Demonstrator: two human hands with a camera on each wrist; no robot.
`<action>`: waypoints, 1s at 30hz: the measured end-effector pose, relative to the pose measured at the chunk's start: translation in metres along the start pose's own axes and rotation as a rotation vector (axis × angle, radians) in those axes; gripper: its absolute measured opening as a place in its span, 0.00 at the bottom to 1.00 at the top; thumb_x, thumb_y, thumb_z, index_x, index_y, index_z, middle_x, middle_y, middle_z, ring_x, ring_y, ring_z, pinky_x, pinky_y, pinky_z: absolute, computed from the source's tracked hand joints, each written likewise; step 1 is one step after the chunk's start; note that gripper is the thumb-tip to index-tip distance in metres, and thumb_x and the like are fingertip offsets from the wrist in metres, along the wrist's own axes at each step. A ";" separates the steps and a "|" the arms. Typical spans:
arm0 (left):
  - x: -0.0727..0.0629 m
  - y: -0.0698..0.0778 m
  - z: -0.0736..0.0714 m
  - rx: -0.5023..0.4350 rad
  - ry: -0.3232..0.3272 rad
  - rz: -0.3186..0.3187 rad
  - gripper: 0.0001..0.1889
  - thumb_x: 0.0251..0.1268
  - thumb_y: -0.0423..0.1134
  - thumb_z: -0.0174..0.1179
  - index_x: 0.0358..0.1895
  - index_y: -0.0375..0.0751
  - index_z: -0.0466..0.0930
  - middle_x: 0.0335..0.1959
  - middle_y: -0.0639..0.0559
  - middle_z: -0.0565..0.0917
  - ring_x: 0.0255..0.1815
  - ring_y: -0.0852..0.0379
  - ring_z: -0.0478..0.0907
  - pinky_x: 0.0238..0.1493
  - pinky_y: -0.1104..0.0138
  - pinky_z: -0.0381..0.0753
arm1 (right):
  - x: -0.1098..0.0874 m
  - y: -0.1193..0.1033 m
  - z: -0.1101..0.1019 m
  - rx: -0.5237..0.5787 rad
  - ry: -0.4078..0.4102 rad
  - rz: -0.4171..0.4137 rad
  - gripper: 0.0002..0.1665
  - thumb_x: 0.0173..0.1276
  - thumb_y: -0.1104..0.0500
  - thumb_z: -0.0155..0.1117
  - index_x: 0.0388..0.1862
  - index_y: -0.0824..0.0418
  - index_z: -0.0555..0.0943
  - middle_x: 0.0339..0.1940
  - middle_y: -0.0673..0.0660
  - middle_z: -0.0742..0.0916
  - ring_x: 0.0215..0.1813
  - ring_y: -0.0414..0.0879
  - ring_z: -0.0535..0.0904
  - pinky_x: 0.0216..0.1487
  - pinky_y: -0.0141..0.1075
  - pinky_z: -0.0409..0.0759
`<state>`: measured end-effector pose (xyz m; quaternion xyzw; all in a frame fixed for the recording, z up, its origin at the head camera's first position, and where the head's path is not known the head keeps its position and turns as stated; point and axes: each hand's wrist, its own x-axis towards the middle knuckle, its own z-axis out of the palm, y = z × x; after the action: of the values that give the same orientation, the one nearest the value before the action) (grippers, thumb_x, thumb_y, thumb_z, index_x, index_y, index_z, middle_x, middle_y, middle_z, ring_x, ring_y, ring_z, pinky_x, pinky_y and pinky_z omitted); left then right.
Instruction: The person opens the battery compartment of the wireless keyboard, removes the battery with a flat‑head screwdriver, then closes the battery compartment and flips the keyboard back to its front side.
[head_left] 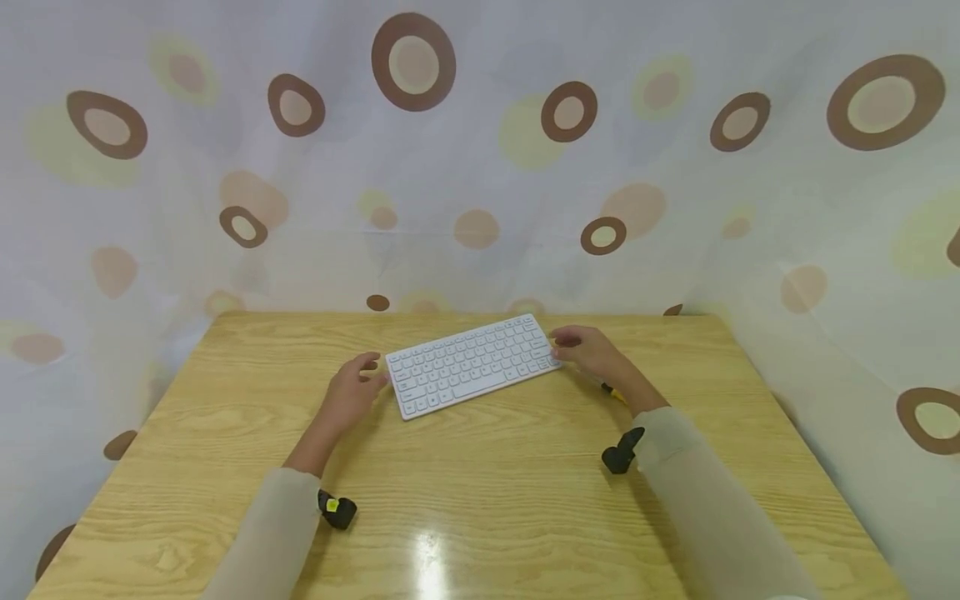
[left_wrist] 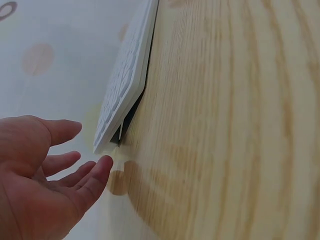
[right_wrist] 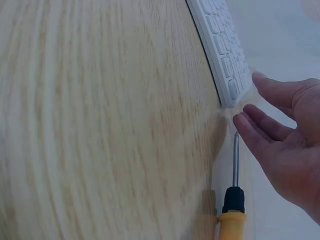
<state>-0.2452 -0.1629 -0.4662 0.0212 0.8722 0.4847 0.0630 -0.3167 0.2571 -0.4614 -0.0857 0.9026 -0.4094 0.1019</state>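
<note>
A white keyboard lies aslant on the wooden table, its right end farther back than its left. My left hand is beside its left end, fingers relaxed and slightly bent; in the left wrist view a gap shows between the fingertips and the keyboard. At the other end my right hand has its fingertips right at the keyboard's edge, thumb apart from the loosely bent fingers. A screwdriver with a yellow and black handle lies on the table by the right hand, mostly hidden under the forearm in the head view.
The wooden table reaches back to a pale curtain with brown and yellow circles, which also hangs along both sides. Small black cameras are strapped at the left wrist and right wrist.
</note>
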 end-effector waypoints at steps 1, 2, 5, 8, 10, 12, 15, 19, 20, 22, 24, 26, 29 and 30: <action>0.002 0.000 0.001 -0.014 -0.002 -0.009 0.29 0.78 0.42 0.52 0.77 0.36 0.59 0.72 0.34 0.67 0.66 0.36 0.73 0.60 0.49 0.78 | 0.001 0.000 0.001 0.002 -0.004 -0.002 0.28 0.74 0.56 0.63 0.69 0.64 0.74 0.66 0.66 0.80 0.68 0.60 0.74 0.69 0.53 0.71; 0.003 0.000 0.001 -0.024 -0.004 -0.013 0.29 0.78 0.42 0.52 0.77 0.36 0.59 0.71 0.34 0.68 0.65 0.37 0.74 0.60 0.50 0.78 | 0.003 0.000 0.003 0.008 -0.006 0.004 0.28 0.74 0.56 0.64 0.69 0.64 0.74 0.66 0.65 0.80 0.67 0.59 0.75 0.68 0.53 0.72; 0.008 0.000 0.004 -0.078 -0.012 -0.020 0.29 0.78 0.40 0.53 0.76 0.34 0.60 0.69 0.34 0.70 0.62 0.39 0.77 0.59 0.54 0.79 | 0.005 -0.001 0.006 0.026 -0.008 0.011 0.28 0.74 0.56 0.63 0.69 0.63 0.74 0.66 0.65 0.80 0.67 0.58 0.75 0.68 0.52 0.72; 0.013 -0.002 0.008 -0.117 -0.013 -0.028 0.28 0.77 0.38 0.53 0.75 0.32 0.61 0.66 0.33 0.72 0.61 0.41 0.78 0.60 0.58 0.80 | 0.006 -0.004 0.009 0.033 -0.002 0.009 0.27 0.74 0.57 0.63 0.69 0.64 0.74 0.67 0.65 0.79 0.67 0.58 0.74 0.68 0.52 0.72; 0.015 -0.003 0.010 -0.141 -0.012 -0.037 0.28 0.77 0.36 0.53 0.75 0.32 0.61 0.65 0.33 0.72 0.61 0.41 0.78 0.60 0.59 0.80 | 0.007 -0.005 0.011 0.042 0.004 0.008 0.27 0.74 0.58 0.63 0.69 0.65 0.74 0.67 0.65 0.79 0.67 0.58 0.73 0.68 0.52 0.71; 0.017 -0.004 0.011 -0.153 -0.005 -0.042 0.27 0.77 0.35 0.53 0.75 0.32 0.62 0.64 0.33 0.72 0.61 0.41 0.78 0.59 0.59 0.81 | 0.008 -0.006 0.012 0.037 0.016 0.016 0.26 0.73 0.59 0.63 0.68 0.64 0.75 0.66 0.64 0.79 0.66 0.58 0.73 0.68 0.51 0.71; 0.020 -0.004 0.013 -0.174 0.004 -0.052 0.28 0.76 0.34 0.53 0.75 0.32 0.61 0.64 0.33 0.73 0.61 0.41 0.78 0.59 0.60 0.81 | 0.009 -0.005 0.013 0.022 0.035 0.038 0.24 0.73 0.60 0.62 0.66 0.64 0.76 0.65 0.64 0.79 0.65 0.57 0.74 0.68 0.51 0.71; 0.024 -0.005 0.014 -0.180 0.014 -0.067 0.29 0.75 0.34 0.54 0.76 0.32 0.60 0.63 0.33 0.73 0.61 0.41 0.78 0.58 0.60 0.81 | 0.010 -0.006 0.015 0.002 0.050 0.084 0.24 0.73 0.61 0.62 0.66 0.63 0.76 0.64 0.63 0.79 0.65 0.57 0.73 0.69 0.51 0.70; 0.025 -0.005 0.014 -0.181 0.014 -0.066 0.29 0.75 0.33 0.55 0.75 0.32 0.60 0.63 0.33 0.73 0.61 0.41 0.78 0.58 0.60 0.81 | 0.010 -0.007 0.015 0.003 0.053 0.096 0.24 0.73 0.61 0.62 0.66 0.62 0.76 0.64 0.63 0.79 0.65 0.57 0.73 0.69 0.51 0.70; 0.026 -0.006 0.014 -0.174 0.012 -0.066 0.29 0.75 0.33 0.55 0.75 0.31 0.61 0.62 0.33 0.74 0.61 0.41 0.78 0.57 0.61 0.82 | 0.010 -0.009 0.016 0.004 0.054 0.113 0.24 0.73 0.61 0.61 0.67 0.62 0.75 0.64 0.63 0.79 0.65 0.57 0.73 0.69 0.51 0.70; 0.026 -0.006 0.013 -0.177 0.010 -0.067 0.29 0.74 0.33 0.55 0.75 0.31 0.61 0.62 0.33 0.74 0.60 0.41 0.78 0.56 0.62 0.83 | 0.009 -0.010 0.017 0.000 0.050 0.113 0.24 0.73 0.61 0.61 0.66 0.63 0.75 0.64 0.63 0.79 0.64 0.57 0.73 0.69 0.51 0.70; 0.025 -0.006 0.012 -0.171 0.005 -0.066 0.28 0.74 0.32 0.55 0.74 0.31 0.62 0.62 0.33 0.74 0.60 0.42 0.79 0.55 0.62 0.83 | 0.008 -0.012 0.017 -0.006 0.044 0.105 0.24 0.73 0.61 0.62 0.66 0.64 0.75 0.63 0.64 0.79 0.63 0.57 0.74 0.68 0.51 0.71; 0.024 -0.007 0.009 -0.157 0.003 -0.062 0.28 0.74 0.32 0.55 0.74 0.31 0.62 0.61 0.33 0.74 0.60 0.42 0.78 0.55 0.62 0.83 | 0.007 -0.014 0.019 -0.021 0.032 0.091 0.24 0.71 0.62 0.63 0.64 0.66 0.76 0.60 0.64 0.80 0.60 0.56 0.75 0.65 0.49 0.72; 0.024 -0.007 0.008 -0.149 0.003 -0.062 0.28 0.74 0.32 0.55 0.74 0.31 0.62 0.62 0.33 0.74 0.60 0.42 0.78 0.55 0.62 0.83 | 0.007 -0.015 0.020 -0.031 0.025 0.079 0.24 0.71 0.62 0.63 0.64 0.67 0.76 0.59 0.65 0.80 0.59 0.57 0.75 0.64 0.49 0.73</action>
<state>-0.2677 -0.1575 -0.4785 -0.0113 0.8339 0.5463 0.0781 -0.3173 0.2315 -0.4634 -0.0463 0.9127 -0.3919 0.1055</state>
